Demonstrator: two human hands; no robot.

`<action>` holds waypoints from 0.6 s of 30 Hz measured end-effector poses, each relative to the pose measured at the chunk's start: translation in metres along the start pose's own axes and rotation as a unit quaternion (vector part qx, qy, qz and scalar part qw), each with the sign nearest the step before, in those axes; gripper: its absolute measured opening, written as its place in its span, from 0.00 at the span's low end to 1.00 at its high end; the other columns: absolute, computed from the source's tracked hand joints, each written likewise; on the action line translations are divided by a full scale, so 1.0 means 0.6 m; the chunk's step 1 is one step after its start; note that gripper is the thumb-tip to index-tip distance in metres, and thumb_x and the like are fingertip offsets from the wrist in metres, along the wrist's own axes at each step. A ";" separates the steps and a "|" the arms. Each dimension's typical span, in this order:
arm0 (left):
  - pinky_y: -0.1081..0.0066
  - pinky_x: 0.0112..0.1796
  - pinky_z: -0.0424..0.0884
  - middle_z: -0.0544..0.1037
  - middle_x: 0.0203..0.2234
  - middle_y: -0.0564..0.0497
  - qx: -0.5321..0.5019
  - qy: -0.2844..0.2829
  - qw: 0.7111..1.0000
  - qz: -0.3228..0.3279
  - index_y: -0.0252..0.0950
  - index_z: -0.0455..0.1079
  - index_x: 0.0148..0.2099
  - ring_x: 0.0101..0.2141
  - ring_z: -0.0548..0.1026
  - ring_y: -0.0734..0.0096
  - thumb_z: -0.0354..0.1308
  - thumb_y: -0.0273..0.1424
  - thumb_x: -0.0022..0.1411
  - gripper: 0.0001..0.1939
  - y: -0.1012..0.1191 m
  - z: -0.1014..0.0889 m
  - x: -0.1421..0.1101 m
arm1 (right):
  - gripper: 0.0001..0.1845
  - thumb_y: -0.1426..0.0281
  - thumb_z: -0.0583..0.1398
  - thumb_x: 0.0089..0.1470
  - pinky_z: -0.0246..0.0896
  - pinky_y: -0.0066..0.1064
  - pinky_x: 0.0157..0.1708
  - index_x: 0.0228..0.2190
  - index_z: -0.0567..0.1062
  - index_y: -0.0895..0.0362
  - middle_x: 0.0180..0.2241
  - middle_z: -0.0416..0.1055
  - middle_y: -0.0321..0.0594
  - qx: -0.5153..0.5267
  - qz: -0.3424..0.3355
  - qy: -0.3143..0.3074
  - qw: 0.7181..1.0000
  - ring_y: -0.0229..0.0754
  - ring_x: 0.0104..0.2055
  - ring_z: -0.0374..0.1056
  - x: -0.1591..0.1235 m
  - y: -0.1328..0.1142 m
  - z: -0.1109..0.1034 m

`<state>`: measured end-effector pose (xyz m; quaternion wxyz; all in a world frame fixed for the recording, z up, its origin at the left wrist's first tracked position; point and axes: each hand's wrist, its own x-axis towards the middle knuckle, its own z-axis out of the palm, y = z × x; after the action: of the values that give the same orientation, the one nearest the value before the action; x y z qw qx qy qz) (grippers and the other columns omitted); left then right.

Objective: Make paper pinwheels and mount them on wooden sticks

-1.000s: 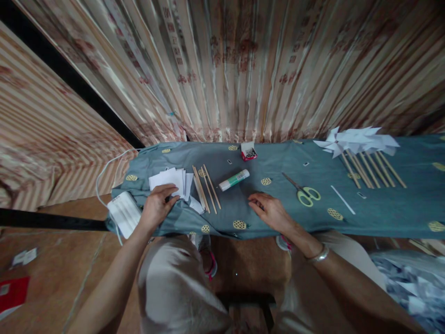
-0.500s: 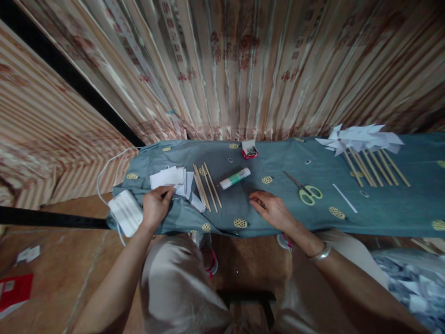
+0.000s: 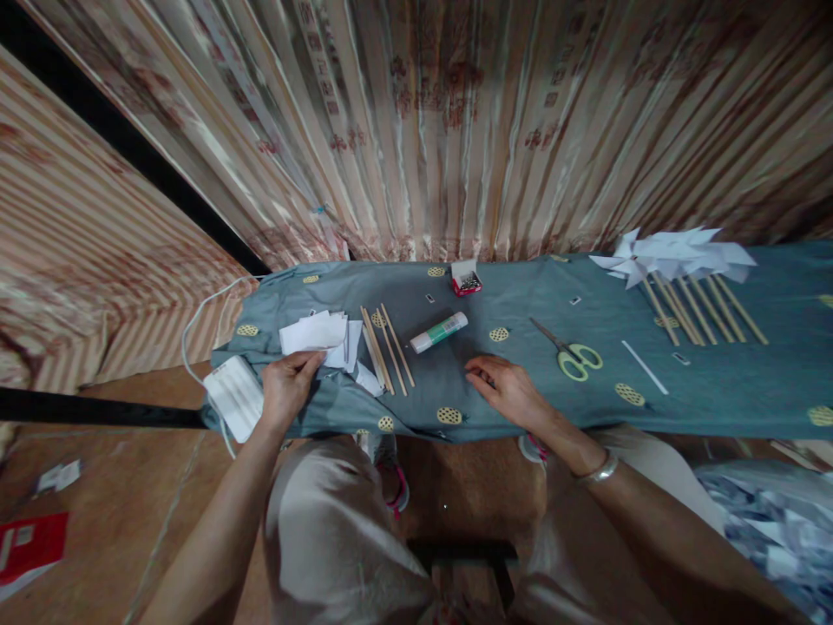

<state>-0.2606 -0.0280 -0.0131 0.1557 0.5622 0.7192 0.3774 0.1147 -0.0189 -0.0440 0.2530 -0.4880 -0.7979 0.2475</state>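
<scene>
My left hand (image 3: 286, 388) pinches the near edge of a white paper piece (image 3: 316, 334) on a small pile of cut paper. A folded paper scrap (image 3: 369, 378) lies just right of that pile. Several thin wooden sticks (image 3: 394, 351) rest beside the paper. My right hand (image 3: 504, 388) lies on the cloth, fingers loosely curled with a gap at the thumb, and nothing shows in it. Nearest to it are a green and white glue stick (image 3: 439, 332) and green-handled scissors (image 3: 578, 360).
A small red box (image 3: 467, 279) of pins stands open at the back. Paper pinwheels on sticks (image 3: 693, 260) lie at the right, near a white paper strip (image 3: 644, 366). A white power strip (image 3: 235, 398) with its cord sits at the cloth's left edge.
My left hand has shifted slightly left and down, its fingertips still at the paper pile. My right hand stays in nearly the same place.
</scene>
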 end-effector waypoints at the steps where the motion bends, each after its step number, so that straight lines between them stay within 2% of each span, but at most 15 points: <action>1: 0.64 0.41 0.77 0.85 0.31 0.48 -0.002 -0.001 1.000 -0.001 0.36 0.80 0.32 0.35 0.82 0.56 0.60 0.45 0.51 0.17 0.001 -0.001 -0.001 | 0.08 0.70 0.57 0.60 0.66 0.33 0.41 0.38 0.76 0.55 0.35 0.78 0.41 0.000 0.001 -0.002 1.000 0.42 0.35 0.72 0.000 -0.001 -0.001; 5: 0.63 0.45 0.77 0.85 0.34 0.47 -0.025 0.024 0.999 0.024 0.36 0.81 0.34 0.38 0.82 0.57 0.60 0.43 0.53 0.16 0.031 -0.007 -0.013 | 0.08 0.70 0.57 0.60 0.66 0.32 0.40 0.38 0.77 0.55 0.35 0.78 0.41 0.000 0.008 -0.010 1.000 0.42 0.35 0.73 -0.001 -0.005 -0.007; 8: 0.63 0.48 0.76 0.85 0.37 0.48 -0.037 0.028 0.993 0.105 0.37 0.81 0.35 0.40 0.82 0.60 0.60 0.39 0.59 0.13 0.088 -0.003 -0.040 | 0.09 0.70 0.57 0.60 0.66 0.32 0.40 0.39 0.77 0.55 0.35 0.79 0.42 0.006 0.016 -0.003 1.000 0.42 0.35 0.73 -0.007 -0.006 -0.012; 10: 0.64 0.48 0.76 0.85 0.38 0.48 -0.051 0.012 0.983 0.178 0.37 0.81 0.36 0.40 0.82 0.62 0.59 0.36 0.63 0.11 0.132 0.013 -0.065 | 0.09 0.69 0.57 0.60 0.66 0.32 0.40 0.39 0.77 0.55 0.36 0.79 0.41 0.013 0.022 0.007 1.000 0.42 0.35 0.74 -0.012 -0.004 -0.018; 12: 0.65 0.48 0.77 0.84 0.41 0.47 -0.060 -0.047 0.967 0.244 0.38 0.81 0.40 0.42 0.82 0.63 0.58 0.34 0.65 0.10 0.169 0.046 -0.091 | 0.09 0.68 0.57 0.60 0.66 0.32 0.40 0.38 0.78 0.55 0.36 0.79 0.41 0.014 0.038 0.020 0.999 0.42 0.35 0.74 -0.019 0.005 -0.027; 14: 0.66 0.46 0.78 0.84 0.40 0.46 -0.074 -0.111 0.937 0.324 0.39 0.80 0.42 0.43 0.82 0.64 0.57 0.32 0.66 0.10 0.196 0.091 -0.115 | 0.10 0.68 0.57 0.60 0.66 0.32 0.39 0.38 0.78 0.54 0.34 0.80 0.40 0.001 0.068 0.036 0.997 0.43 0.35 0.75 -0.026 0.020 -0.042; 18: 0.60 0.48 0.77 0.83 0.43 0.42 -0.063 -0.237 0.879 0.410 0.38 0.79 0.46 0.46 0.81 0.60 0.54 0.30 0.68 0.11 0.218 0.189 -0.151 | 0.10 0.68 0.58 0.58 0.66 0.32 0.36 0.36 0.79 0.54 0.32 0.80 0.40 -0.038 0.124 0.067 0.989 0.44 0.34 0.75 -0.048 0.060 -0.076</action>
<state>-0.0677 -0.0595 -0.0130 0.1876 0.8682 0.3414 0.3073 0.1792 -0.0238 -0.0379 0.2546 -0.6078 -0.7215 0.2126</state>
